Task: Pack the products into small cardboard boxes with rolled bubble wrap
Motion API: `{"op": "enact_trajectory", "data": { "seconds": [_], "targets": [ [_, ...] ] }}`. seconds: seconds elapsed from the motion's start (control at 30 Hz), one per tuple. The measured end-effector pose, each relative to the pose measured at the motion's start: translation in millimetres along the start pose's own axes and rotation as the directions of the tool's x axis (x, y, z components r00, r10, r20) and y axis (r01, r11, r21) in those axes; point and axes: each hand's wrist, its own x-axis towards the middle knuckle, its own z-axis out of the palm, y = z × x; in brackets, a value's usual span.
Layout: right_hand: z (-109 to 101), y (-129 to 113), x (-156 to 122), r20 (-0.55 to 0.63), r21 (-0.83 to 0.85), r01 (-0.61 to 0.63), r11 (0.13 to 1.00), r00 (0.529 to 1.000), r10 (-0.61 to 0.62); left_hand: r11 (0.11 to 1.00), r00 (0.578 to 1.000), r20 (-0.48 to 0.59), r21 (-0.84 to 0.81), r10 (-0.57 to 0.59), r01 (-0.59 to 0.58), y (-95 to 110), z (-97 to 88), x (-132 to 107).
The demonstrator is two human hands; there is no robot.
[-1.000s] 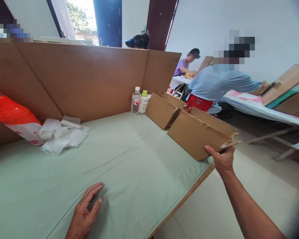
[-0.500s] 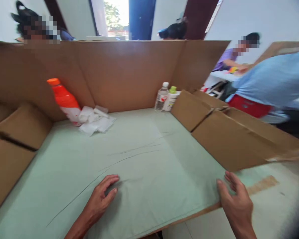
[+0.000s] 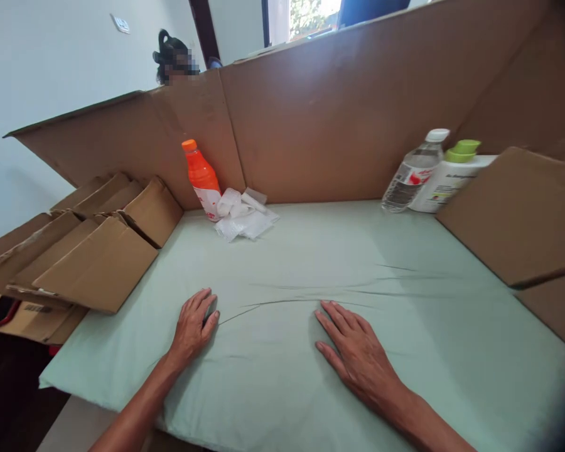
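Note:
A pale green cloth [image 3: 273,376] with several creases covers the table. On its left half lies my left hand [image 3: 194,323], fingers slightly curled and thumb apart, holding nothing. My right hand [image 3: 355,348] rests palm down near the middle of the cloth, its fingers stretched out and nothing in them. Beyond my left hand, crumpled clear plastic bags [image 3: 245,216] lie beside an orange bottle [image 3: 203,179] with a white label. Farther off at the right back, a clear water bottle [image 3: 414,172] leans next to a white bottle with a green cap [image 3: 445,182].
A tall cardboard panel [image 3: 329,119] stands along the back. Folded cardboard dividers [image 3: 98,263] line the left edge, and another cardboard piece [image 3: 522,213] borders the right. Behind the panel a person's head [image 3: 175,59] shows, near a window [image 3: 311,19].
My right hand has moved from the table's right front edge onto the cloth's middle. My left hand now lies on the cloth. The view has turned left, so the people at right are out of sight.

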Motion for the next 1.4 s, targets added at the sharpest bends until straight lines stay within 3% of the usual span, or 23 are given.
{"op": "enact_trajectory", "data": {
  "seconds": [0.2,0.4,0.47,0.53,0.6,0.7,0.8,0.9,1.0,1.13,1.27,1.33,1.4],
  "targets": [
    [13.0,5.5,-4.7,-0.094,-0.059,0.041,0.997,0.995,-0.047,0.999,1.0,0.017,0.037,-0.021,0.02,12.0,-5.1,1.0],
    [17.9,11.5,-1.5,-0.095,-0.06,0.053,0.997,0.994,-0.059,0.999,1.0,0.009,0.021,-0.026,0.026,14.3,-3.2,0.8],
    [18.2,12.6,-0.7,-0.089,-0.074,0.059,0.996,0.994,-0.065,1.0,1.0,-0.004,0.025,-0.013,0.013,9.8,-10.3,3.6],
    [18.5,13.8,-0.1,-0.091,-0.093,0.063,0.994,0.993,-0.071,0.998,0.998,-0.058,0.057,0.01,-0.007,1.3,-32.5,12.3],
    [18.9,15.0,0.6,-0.098,-0.111,0.069,0.991,0.992,-0.08,0.991,0.984,-0.177,0.137,0.024,0.0,-11.4,-72.3,26.7],
    [19.8,16.7,2.4,-0.112,-0.125,0.082,0.989,0.989,-0.096,0.949,0.923,-0.383,0.279,-0.026,0.143,-37.8,-150.5,52.1],
    [20.6,17.8,4.6,-0.112,-0.132,0.075,0.988,0.99,-0.09,0.869,0.885,-0.447,0.378,-0.132,0.32,-66.6,-214.0,73.1],
    [20.1,18.5,5.9,-0.088,-0.13,0.053,0.99,0.994,-0.065,0.797,0.864,-0.34,0.36,-0.372,0.484,-88.0,-240.6,84.3],
    [17.6,18.4,6.5,-0.061,-0.129,0.025,0.991,0.998,-0.033,0.803,0.856,-0.262,0.304,-0.446,0.512,-97.0,-242.9,81.1],
    [13.6,17.8,7.6,-0.037,-0.142,0.028,0.989,0.999,-0.033,0.91,0.912,-0.255,0.183,-0.321,0.371,-88.6,-240.1,49.0],
    [9.7,16.3,9.4,-0.02,-0.161,0.051,0.986,0.998,-0.055,0.999,0.978,-0.21,0.044,0.021,-0.012,-54.9,-233.3,1.9],
    [7.2,13.9,10.3,0.003,-0.16,0.046,0.986,0.999,-0.046,0.972,0.952,-0.201,0.013,0.231,-0.233,-31.0,-226.0,-17.9],
    [4.5,10.1,10.9,0.017,-0.153,0.036,0.988,0.999,-0.033,0.914,0.897,-0.201,-0.011,0.394,-0.405,-7.0,-218.4,-33.4]
  ]
}}
